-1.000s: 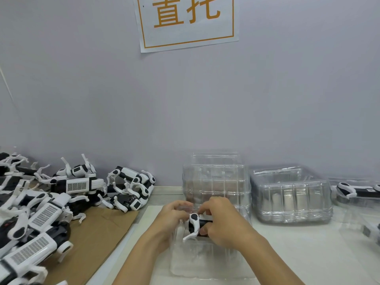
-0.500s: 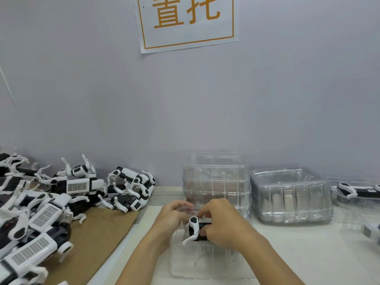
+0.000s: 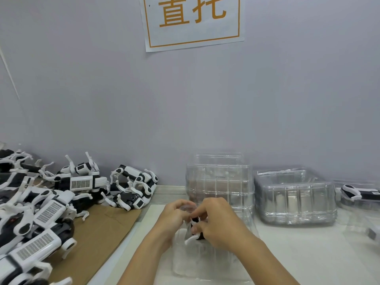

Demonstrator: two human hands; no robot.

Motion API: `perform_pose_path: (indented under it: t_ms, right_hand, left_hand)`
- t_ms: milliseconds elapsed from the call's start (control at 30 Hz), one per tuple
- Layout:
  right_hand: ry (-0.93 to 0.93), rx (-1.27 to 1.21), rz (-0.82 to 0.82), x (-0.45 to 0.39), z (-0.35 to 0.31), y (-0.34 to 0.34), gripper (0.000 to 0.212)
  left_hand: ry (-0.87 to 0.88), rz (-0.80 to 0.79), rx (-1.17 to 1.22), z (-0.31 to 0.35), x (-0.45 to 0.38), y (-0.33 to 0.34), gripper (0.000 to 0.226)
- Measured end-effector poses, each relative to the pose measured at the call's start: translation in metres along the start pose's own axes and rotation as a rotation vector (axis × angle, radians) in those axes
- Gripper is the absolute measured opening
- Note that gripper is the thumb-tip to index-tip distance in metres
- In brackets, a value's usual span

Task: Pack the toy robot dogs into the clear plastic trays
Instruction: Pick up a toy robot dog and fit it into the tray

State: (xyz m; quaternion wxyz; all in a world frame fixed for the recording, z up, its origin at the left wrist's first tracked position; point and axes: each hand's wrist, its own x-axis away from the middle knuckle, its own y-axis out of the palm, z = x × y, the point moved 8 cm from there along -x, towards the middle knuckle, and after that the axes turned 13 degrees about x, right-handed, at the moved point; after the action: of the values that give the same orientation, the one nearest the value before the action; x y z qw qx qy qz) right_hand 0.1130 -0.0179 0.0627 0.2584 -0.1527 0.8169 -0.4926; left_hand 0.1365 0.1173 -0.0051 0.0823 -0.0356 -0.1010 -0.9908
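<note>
Here, both hands, left [image 3: 174,218] and right [image 3: 216,225], clamped on one dog [image 3: 195,229] over the near tray [image 3: 193,262]. Cardboard [image 3: 98,235] and dog pile [image 3: 47,206] leftward. Beyond, tray stacks [image 3: 220,182] against the wall [image 3: 287,99].

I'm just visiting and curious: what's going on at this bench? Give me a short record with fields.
Activity: a person packs a toy robot dog into a clear plastic tray
Left hand: holds the tray's rim beside the dog
Right hand: grips the dog, pressing it down into the tray
Waiting dogs: pile of toy dogs on the left, partly on brown cardboard
Spare trays: tall stack behind the hands, lower stack to its right
Wall: paper sign with orange characters
</note>
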Motion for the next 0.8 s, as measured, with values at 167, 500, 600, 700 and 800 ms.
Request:
perform_pose_path:
  t_ms: [167, 500, 600, 700, 800]
  right_hand:
    - [-0.023, -0.025, -0.058, -0.002, 0.005, -0.002, 0.021]
    - [0.237, 0.059, 0.142, 0.008, 0.078, -0.078, 0.022]
    - [0.321, 0.120, 0.059, 0.015, 0.096, -0.081, 0.017]
    - [0.357, 0.161, -0.086, 0.021, 0.102, -0.071, 0.014]
    - [0.391, 0.116, -0.234, 0.025, 0.103, -0.055, 0.022]
  left_hand:
    - [0.014, -0.014, -0.025, 0.002, 0.001, 0.001, 0.037]
    - [0.202, -0.002, -0.778, 0.037, 0.012, 0.011, 0.030]
    - [0.323, 0.128, -1.110, 0.064, 0.025, 0.022, 0.029]
    - [0.483, 0.054, -1.086, 0.081, 0.035, 0.049, 0.025]
    - [0.431, -0.256, -0.966, 0.065, 0.044, 0.090, 0.022]
